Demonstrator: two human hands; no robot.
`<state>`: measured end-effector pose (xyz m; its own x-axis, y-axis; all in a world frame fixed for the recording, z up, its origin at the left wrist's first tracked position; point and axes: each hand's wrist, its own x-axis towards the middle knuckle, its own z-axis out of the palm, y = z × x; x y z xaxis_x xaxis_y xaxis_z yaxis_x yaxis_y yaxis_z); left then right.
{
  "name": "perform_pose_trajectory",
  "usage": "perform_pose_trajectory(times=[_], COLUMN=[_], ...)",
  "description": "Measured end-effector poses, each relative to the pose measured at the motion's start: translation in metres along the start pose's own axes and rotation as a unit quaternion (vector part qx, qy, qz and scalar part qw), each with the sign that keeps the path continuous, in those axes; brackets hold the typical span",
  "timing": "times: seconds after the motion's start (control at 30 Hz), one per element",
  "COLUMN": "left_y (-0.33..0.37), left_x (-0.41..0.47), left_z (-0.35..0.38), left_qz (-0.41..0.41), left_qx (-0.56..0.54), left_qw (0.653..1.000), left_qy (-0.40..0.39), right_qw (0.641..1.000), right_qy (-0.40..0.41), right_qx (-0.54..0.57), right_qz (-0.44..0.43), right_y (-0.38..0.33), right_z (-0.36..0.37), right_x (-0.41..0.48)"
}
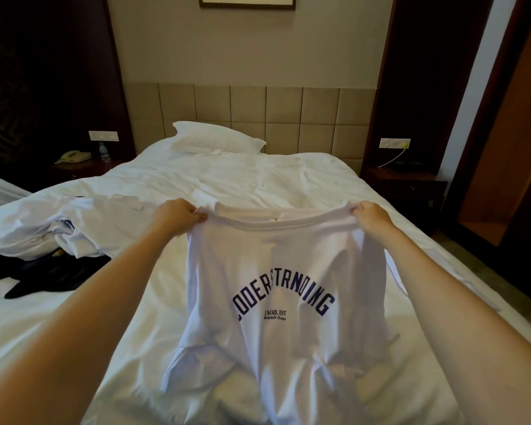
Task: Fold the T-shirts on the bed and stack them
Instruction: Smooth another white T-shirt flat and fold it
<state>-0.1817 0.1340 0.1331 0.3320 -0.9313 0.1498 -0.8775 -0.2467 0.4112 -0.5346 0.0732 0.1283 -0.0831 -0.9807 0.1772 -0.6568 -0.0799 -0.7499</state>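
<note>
A white T-shirt [276, 271] with dark blue arched lettering hangs in front of me above the bed [227, 179], its lower part crumpled on the sheet. My left hand [178, 214] pinches its left shoulder beside the collar. My right hand [373, 216] pinches the right shoulder. The collar is stretched between both hands. At the left of the bed lies a loose heap of white T-shirts [59, 228] with a dark garment [43, 274] partly under it and in front of it.
A white pillow [218, 139] lies at the padded headboard. Dark nightstands flank the bed: the left one holds a telephone [74, 156] and a water bottle [104, 151]. The bed's right edge drops to the floor near a wooden wardrobe [503, 148].
</note>
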Motion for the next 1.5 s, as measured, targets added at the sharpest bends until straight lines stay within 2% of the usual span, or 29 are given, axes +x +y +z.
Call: perform_pose_trajectory(times=[0.07, 0.13, 0.17, 0.23, 0.33, 0.43, 0.5, 0.57, 0.73, 0.87, 1.0, 1.07, 1.17, 1.27, 1.5], left_y=[0.001, 0.004, 0.006, 0.010, 0.020, 0.028, 0.030, 0.033, 0.045, 0.049, 0.053, 0.053, 0.052, 0.048, 0.029], left_x=[-0.002, -0.005, -0.006, -0.005, -0.007, -0.009, -0.006, 0.001, 0.035, 0.070, 0.106, 0.126, 0.156, 0.187, 0.267], left_z=[-0.005, -0.006, -0.006, -0.002, 0.004, 0.012, 0.020, 0.030, 0.067, 0.101, 0.133, 0.151, 0.177, 0.199, 0.248], left_qz=[-0.052, -0.101, -0.116, -0.126, -0.134, -0.132, -0.123, -0.121, -0.158, -0.128, -0.111, -0.108, -0.094, -0.082, -0.137], left_qx=[0.001, -0.094, -0.161, -0.270, -0.373, -0.434, -0.447, -0.435, -0.480, -0.431, -0.370, -0.331, -0.274, -0.234, -0.165], left_qw=[0.993, 0.971, 0.958, 0.931, 0.893, 0.867, 0.862, 0.870, 0.858, 0.893, 0.921, 0.935, 0.954, 0.966, 0.974], left_qy=[-0.104, -0.194, -0.208, -0.210, -0.212, -0.205, -0.204, -0.197, -0.095, 0.015, 0.060, 0.067, 0.078, 0.072, 0.073], right_qw=[0.996, 0.986, 0.983, 0.981, 0.974, 0.933, 0.926, 0.935, 0.938, 0.941, 0.955, 0.967, 0.992, 0.997, 0.998], right_qy=[0.035, 0.080, 0.100, 0.123, 0.126, 0.109, 0.121, 0.150, 0.211, 0.241, 0.220, 0.186, 0.076, -0.010, -0.059], right_qx=[-0.085, -0.142, -0.149, -0.110, 0.053, 0.232, 0.285, 0.276, 0.250, 0.222, 0.183, 0.161, 0.091, 0.053, -0.026], right_qz=[-0.002, 0.020, 0.045, 0.103, 0.181, 0.253, 0.215, 0.162, 0.113, 0.087, 0.074, 0.065, 0.045, 0.054, 0.013], right_y=[0.006, 0.010, 0.011, 0.009, 0.004, -0.008, -0.007, -0.002, 0.007, 0.013, 0.026, 0.039, 0.063, 0.083, 0.116], right_z=[-0.001, 0.000, 0.001, 0.003, 0.005, 0.011, 0.022, 0.036, 0.058, 0.077, 0.106, 0.127, 0.162, 0.193, 0.244], right_x=[0.000, 0.001, 0.002, 0.003, 0.007, 0.003, 0.006, 0.013, 0.036, 0.065, 0.106, 0.128, 0.158, 0.192, 0.260])
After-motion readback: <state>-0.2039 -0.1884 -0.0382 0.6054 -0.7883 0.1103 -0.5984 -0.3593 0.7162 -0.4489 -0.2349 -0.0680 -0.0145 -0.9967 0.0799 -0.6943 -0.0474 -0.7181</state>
